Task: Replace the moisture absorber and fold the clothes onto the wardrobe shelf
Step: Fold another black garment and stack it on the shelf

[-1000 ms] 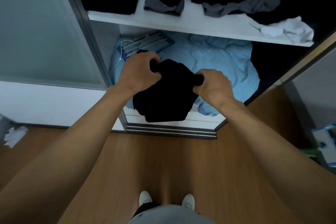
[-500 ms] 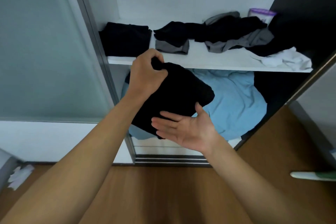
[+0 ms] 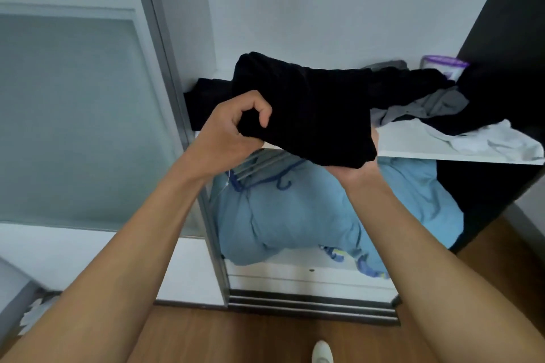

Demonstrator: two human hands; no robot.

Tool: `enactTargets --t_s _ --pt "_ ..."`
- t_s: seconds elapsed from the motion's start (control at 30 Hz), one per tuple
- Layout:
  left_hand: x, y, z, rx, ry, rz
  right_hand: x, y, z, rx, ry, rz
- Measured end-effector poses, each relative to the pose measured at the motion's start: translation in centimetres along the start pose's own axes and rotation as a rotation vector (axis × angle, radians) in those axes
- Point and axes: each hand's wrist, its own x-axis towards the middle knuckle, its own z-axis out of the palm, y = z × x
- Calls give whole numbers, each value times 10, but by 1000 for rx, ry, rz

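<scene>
A folded black garment (image 3: 303, 109), thick and featureless, is held level with the white shelf (image 3: 413, 147), in front of its edge. The left hand (image 3: 233, 130) pinches its corner at eight o'clock. The right hand (image 3: 354, 169) props it from below at five o'clock; its fingers are hidden, so I cannot tell their curl. Blue bedding (image 3: 295, 215) lies at six o'clock, above a wooden floor (image 3: 265, 336).

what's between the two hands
The folded black garment, in the head view: the left hand grips its edge, the right hand supports it underneath.
</scene>
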Motion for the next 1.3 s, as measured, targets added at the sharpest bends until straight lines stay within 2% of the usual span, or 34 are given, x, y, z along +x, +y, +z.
enactTargets --t_s 0.1,0.17,0.23,0.3,0.4,0.6,0.67,0.73,0.8,0.87,1.0,1.17,1.23,1.3 --pt "11 -22 -16 -52 35 -50 22 -8 3 -130 -18 -40" --pt "18 -40 -25 -214 85 -148 38 -12 6 -187 -50 -75" --pt "33 -58 -31 -453 187 -283 73 -18 19 -217 -1 -36" --pt "54 -74 -37 -518 347 -355 107 -21 45 -149 -41 84" --pt "93 -91 -50 -421 552 -340 162 -22 80 -166 -73 104" --pt "167 -125 -91 -133 995 -330 273 -20 139 -190 -333 205" --pt "174 -151 -96 3 1160 -469 300 6 134 -305 -333 337" --pt "170 -183 -93 177 1245 -709 319 35 106 -511 -305 516" --pt "163 -211 -86 346 1155 -917 331 45 77 -695 -302 665" --pt "160 -230 -79 527 1014 -1008 350 40 57 -716 -276 709" --pt "170 -243 -79 896 792 -983 382 29 55 -678 -223 666" --pt "187 -246 -90 962 497 -1055 375 48 65 -795 -256 548" --pt "189 -243 -96 1000 506 -972 368 55 64 -733 -236 558" --pt "193 -241 -103 1070 562 -894 361 56 65 -678 -287 633"
